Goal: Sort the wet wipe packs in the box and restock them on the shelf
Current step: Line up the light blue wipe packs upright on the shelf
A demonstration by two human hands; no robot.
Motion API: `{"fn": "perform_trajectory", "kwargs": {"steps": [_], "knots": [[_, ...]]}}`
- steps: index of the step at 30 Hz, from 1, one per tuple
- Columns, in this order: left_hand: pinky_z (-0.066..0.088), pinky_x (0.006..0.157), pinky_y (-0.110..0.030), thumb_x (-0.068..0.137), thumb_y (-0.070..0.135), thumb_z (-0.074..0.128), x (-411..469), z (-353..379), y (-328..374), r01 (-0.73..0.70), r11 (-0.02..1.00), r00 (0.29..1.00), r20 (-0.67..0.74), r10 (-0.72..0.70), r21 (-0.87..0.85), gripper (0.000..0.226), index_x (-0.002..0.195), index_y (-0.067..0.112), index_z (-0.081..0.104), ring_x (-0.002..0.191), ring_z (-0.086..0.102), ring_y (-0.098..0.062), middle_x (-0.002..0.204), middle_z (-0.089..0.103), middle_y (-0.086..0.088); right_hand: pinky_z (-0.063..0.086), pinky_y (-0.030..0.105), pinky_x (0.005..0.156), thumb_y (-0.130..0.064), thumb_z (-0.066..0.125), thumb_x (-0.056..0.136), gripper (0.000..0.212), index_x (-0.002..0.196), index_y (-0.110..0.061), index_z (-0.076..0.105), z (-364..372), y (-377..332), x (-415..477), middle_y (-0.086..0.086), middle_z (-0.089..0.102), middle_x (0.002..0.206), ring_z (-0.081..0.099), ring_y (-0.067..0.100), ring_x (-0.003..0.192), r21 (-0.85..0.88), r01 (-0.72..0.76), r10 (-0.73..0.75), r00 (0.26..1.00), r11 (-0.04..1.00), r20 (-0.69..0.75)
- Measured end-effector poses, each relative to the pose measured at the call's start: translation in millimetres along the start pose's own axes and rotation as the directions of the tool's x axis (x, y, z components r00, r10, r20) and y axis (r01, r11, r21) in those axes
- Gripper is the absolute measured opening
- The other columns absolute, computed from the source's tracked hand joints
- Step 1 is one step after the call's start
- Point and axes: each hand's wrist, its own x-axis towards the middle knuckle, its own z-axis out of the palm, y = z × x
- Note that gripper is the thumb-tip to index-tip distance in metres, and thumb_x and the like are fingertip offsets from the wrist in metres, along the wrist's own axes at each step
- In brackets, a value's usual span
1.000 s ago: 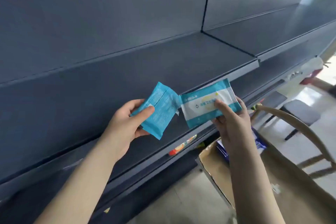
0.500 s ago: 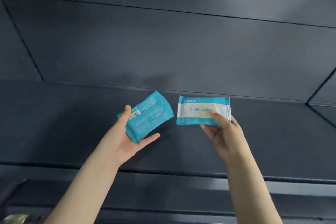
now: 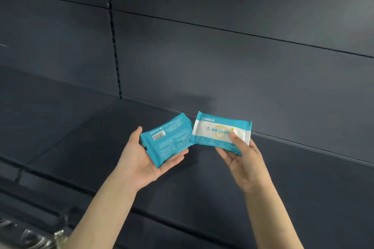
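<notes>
Wet wipe packs [image 3: 168,141] between thumbs [image 3: 237,142] and fingers [image 3: 176,158]

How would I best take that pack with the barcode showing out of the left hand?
Probably pinch the barcode pack by its far long edge, coming from above. It lies tilted in the left hand, thumb at its left end and fingers under its near edge, so that far edge is bare. Its right end crowds the other pack.
</notes>
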Motion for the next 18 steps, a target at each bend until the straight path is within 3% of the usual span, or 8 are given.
{"fn": "perform_trajectory", "kwargs": {"steps": [4, 7, 10, 14, 18], "knots": [[0.044, 0.103, -0.057, 0.086, 0.032, 0.068, 10.0, -27.5, 66.8, 0.009, 0.999, 0.995, 0.099, -0.012, 0.033, 0.050, 0.130, 0.013, 0.059, 0.119, 0.057, -0.049, 0.130, 0.060, -0.025, 0.060, 0.033, 0.074, -0.012, 0.066, 0.091, 0.038, 0.126, -0.006, 0.056, 52.5, 47.2, 26.4, 0.014, 0.071, 0.117, 0.069, 0.028, 0.107, 0.015, -0.012, 0.012, 1.000, 1.000, 0.024], [0.045, 0.105, -0.046, 0.071, 0.014, 0.080, 20.1, -41.0, 104.8, -0.024, 0.991, 0.996, 0.087, 0.013, 0.133, 0.062, 0.130, 0.014, 0.062, 0.120, 0.059, -0.040, 0.132, 0.062, -0.018, 0.059, 0.034, 0.076, -0.013, 0.071, 0.085, 0.046, 0.128, -0.005, 0.056, 84.1, 73.4, 43.5, 0.015, 0.070, 0.119, 0.069, 0.029, 0.109, 0.047, -0.010, 0.009, 1.000, 0.999, 0.025], [0.045, 0.105, -0.038, 0.060, 0.001, 0.086, 34.7, -48.2, 130.9, -0.020, 0.994, 0.999, 0.031, 0.017, 0.108, 0.074, 0.129, 0.019, 0.063, 0.116, 0.063, -0.034, 0.124, 0.067, -0.013, 0.059, 0.035, 0.075, -0.013, 0.073, 0.082, 0.050, 0.128, -0.004, 0.055, 102.8, 92.2, 59.5, 0.016, 0.070, 0.120, 0.068, 0.031, 0.109, 0.104, -0.007, 0.007, 1.000, 0.995, -0.002], [0.048, 0.089, -0.027, 0.069, 0.016, 0.079, 58.3, -54.9, 152.7, -0.082, 0.952, 0.996, -0.015, 0.090, 0.295, 0.064, 0.130, 0.021, 0.060, 0.109, 0.067, -0.014, 0.121, 0.070, -0.003, 0.060, 0.034, 0.073, -0.011, 0.070, 0.087, 0.043, 0.128, -0.004, 0.055, 111.4, 110.1, 79.4, 0.015, 0.070, 0.119, 0.069, 0.030, 0.108, 0.125, -0.010, 0.018, 0.998, 0.992, -0.063], [0.056, 0.086, -0.044, 0.089, 0.028, 0.068, 85.1, -64.1, 166.9, -0.143, 0.865, 0.971, -0.103, 0.218, 0.482, 0.040, 0.127, 0.026, 0.058, 0.108, 0.067, -0.020, 0.118, 0.070, -0.003, 0.060, 0.034, 0.071, -0.011, 0.069, 0.086, 0.035, 0.120, -0.007, 0.060, 109.4, 118.4, 94.3, 0.014, 0.071, 0.117, 0.070, 0.029, 0.106, 0.100, -0.026, 0.037, 0.993, 0.995, -0.111]]}}
